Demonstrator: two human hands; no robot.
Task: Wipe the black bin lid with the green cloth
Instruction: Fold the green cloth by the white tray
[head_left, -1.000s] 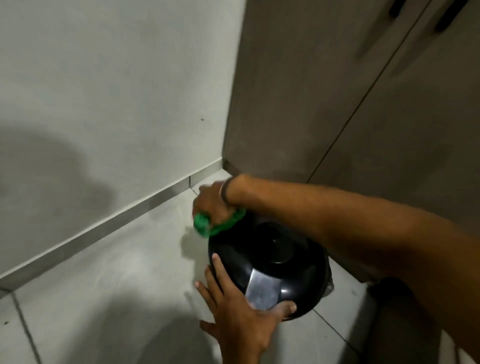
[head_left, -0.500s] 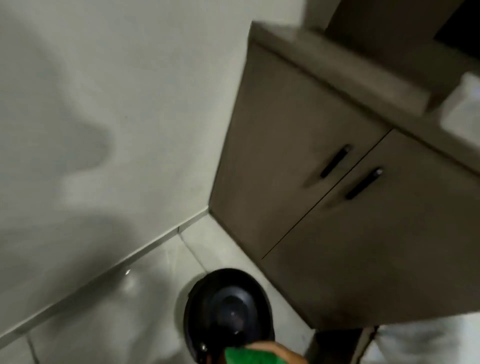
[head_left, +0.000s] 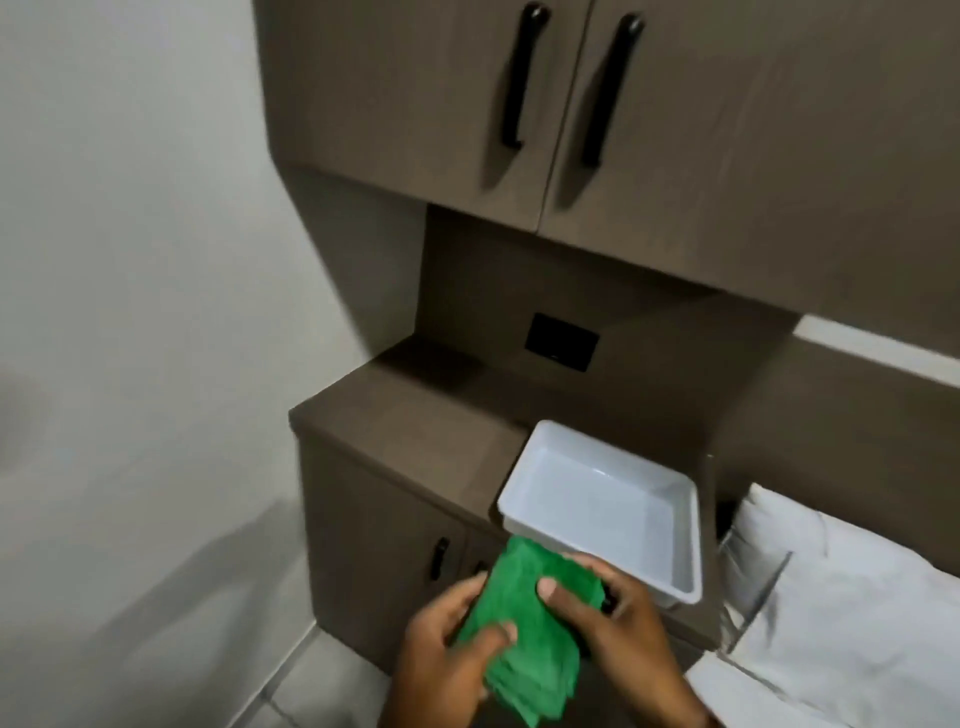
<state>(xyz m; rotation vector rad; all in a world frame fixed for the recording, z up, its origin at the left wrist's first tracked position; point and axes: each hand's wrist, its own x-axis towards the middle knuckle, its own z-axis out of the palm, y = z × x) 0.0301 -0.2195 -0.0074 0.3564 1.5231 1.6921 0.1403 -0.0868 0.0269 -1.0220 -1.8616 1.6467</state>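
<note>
Brown cabinets (head_left: 415, 93) and a pale wall are framing the scene; both hands are gripping the folded green cloth (head_left: 524, 634), left hand (head_left: 447, 670) thumb on top, right hand (head_left: 623, 639) pinching its edge, seemingly just below a shallow white plastic tray (head_left: 602, 499) sitting on the brown tabletop (head_left: 415, 415).

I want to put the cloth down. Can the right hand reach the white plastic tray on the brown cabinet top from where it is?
Probably yes. The right hand holds the green cloth just before the white rectangular plastic tray; nothing lies between them.
</note>
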